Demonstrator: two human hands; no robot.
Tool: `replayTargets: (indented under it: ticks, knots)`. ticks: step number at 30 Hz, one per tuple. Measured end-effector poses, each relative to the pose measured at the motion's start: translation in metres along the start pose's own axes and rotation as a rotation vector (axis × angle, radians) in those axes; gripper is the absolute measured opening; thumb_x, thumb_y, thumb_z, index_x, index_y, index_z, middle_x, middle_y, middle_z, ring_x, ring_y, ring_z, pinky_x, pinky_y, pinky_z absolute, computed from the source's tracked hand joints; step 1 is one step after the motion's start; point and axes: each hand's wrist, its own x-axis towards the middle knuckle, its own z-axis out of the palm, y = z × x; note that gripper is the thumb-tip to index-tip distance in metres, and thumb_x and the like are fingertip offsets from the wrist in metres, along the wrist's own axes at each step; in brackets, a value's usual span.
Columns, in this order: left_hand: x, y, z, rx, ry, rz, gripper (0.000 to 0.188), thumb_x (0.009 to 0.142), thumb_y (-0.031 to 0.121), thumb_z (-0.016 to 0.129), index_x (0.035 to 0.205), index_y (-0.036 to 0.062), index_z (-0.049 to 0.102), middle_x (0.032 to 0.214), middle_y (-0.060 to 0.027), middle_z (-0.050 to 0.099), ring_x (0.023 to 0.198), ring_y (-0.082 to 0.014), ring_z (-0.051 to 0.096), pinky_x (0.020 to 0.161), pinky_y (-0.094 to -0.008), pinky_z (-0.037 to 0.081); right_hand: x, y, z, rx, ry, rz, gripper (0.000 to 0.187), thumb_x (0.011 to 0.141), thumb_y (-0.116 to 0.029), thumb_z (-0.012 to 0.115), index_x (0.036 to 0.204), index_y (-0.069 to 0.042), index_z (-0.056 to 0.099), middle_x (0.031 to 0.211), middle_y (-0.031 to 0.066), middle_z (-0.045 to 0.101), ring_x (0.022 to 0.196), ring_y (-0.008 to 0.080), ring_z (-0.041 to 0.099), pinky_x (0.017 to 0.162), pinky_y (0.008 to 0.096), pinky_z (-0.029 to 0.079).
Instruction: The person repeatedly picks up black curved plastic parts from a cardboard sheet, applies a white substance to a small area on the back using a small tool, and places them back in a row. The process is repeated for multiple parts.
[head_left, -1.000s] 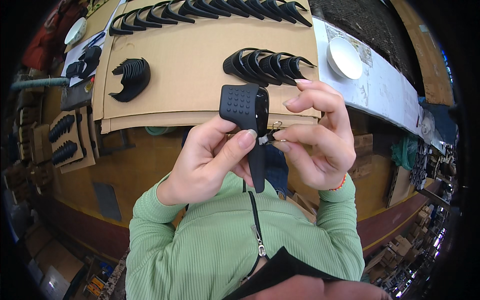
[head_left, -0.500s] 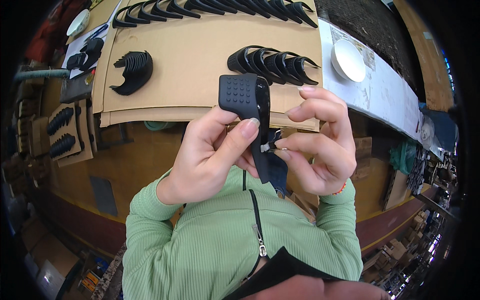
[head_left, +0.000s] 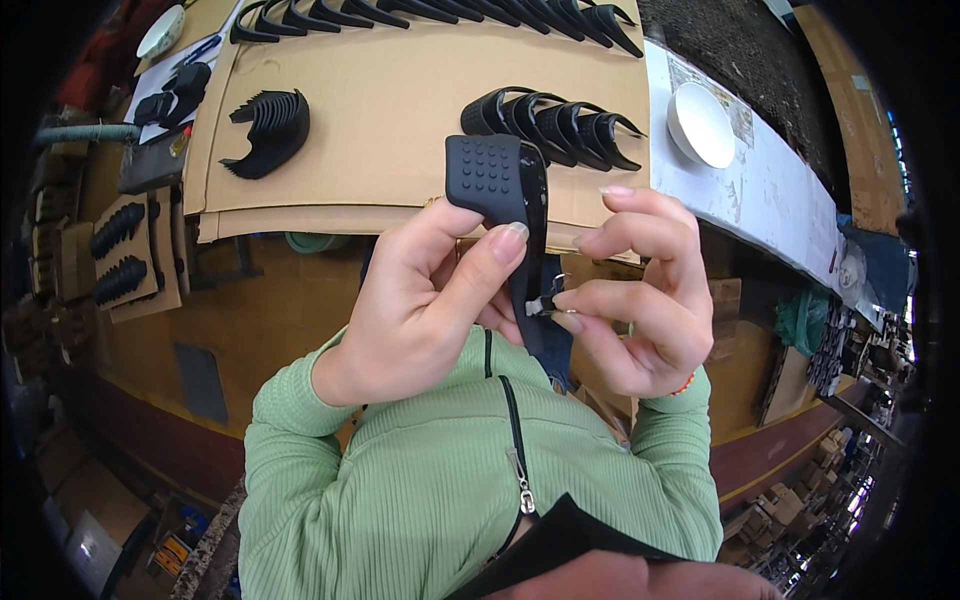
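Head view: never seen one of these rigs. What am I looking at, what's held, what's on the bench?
There is no machine here. A person wears a wide fisheye camera on the head, looking down, so straight edges bend near the rim. The green sleeves are the person's own arms. The left hand grips a black plastic part with a dotted pad. The right hand pinches a small metal piece against its lower edge. Beyond, a cardboard sheet carries rows of similar black curved parts, and a white bowl sits to the right.

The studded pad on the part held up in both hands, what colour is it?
Black, dotted with raised round studs; the head view shows it.
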Motion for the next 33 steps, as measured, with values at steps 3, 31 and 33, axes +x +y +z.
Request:
replayTargets:
  ticks: [3,31,33]
  knots:
    - [0.0,0.0,0.001,-0.011,0.005,0.0,0.021,0.097,0.017,0.05,0.103,-0.0033,0.053,0.084,-0.0063,0.06,0.066,-0.0095,0.062,0.055,-0.0222,0.054,-0.001,0.0,0.0,-0.005,-0.004,-0.011,0.02,0.052,-0.01,0.072,0.071,-0.009,0.066,0.096,0.008,0.061,0.102,0.0317,0.054,0.083,0.0397,0.037]
    - [0.006,0.002,0.0,-0.033,0.079,-0.021,0.022,0.098,0.019,0.05,0.102,-0.0022,0.053,0.082,-0.0079,0.063,0.062,-0.0111,0.062,0.053,-0.0219,0.053,-0.015,-0.002,0.0,-0.226,-0.029,-0.236,0.017,0.055,-0.019,0.073,0.07,-0.022,0.069,0.092,-0.0007,0.06,0.104,0.0268,0.054,0.095,0.0489,0.035]
    - [0.007,0.002,-0.003,-0.055,0.077,0.0,0.022,0.098,0.019,0.05,0.101,-0.0022,0.053,0.082,-0.0082,0.064,0.062,-0.0115,0.063,0.053,-0.0221,0.053,-0.016,0.0,0.009,-0.14,0.03,-0.266,0.014,0.057,-0.017,0.069,0.071,-0.018,0.066,0.093,0.0003,0.063,0.103,0.025,0.056,0.099,0.0472,0.028]
